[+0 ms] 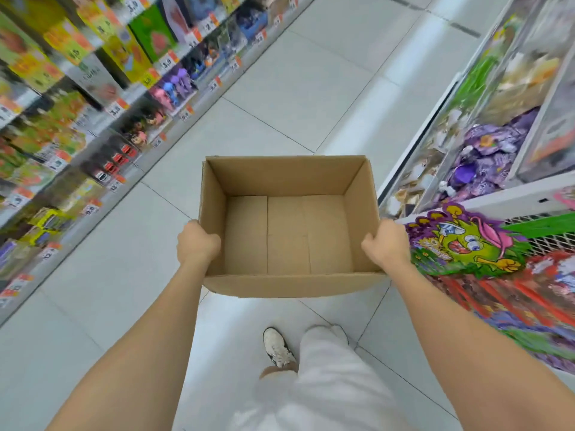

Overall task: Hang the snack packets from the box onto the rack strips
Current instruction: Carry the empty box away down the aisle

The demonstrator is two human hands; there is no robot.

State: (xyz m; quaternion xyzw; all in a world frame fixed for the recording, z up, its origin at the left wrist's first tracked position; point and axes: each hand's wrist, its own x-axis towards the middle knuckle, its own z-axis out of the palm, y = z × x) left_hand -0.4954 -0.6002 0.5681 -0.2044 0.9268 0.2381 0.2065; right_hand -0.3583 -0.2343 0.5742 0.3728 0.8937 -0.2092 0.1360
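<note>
An open brown cardboard box [286,178] hangs in front of me above the aisle floor, and nothing lies inside it. My left hand [196,242] grips its left wall with the fingers curled over the rim. My right hand [387,242] grips the right wall the same way. Snack packets [466,244] with a green cartoon figure hang on the rack at my right, just beside the right hand. Red and purple packets [510,306] hang below them.
Shelves of boxed goods with orange price tags [93,98] line the left side of the aisle. An open bin of purple packets [491,154] stands at the right. White tiled floor [305,88] runs ahead. My white shoe [277,346] and trouser leg show below the box.
</note>
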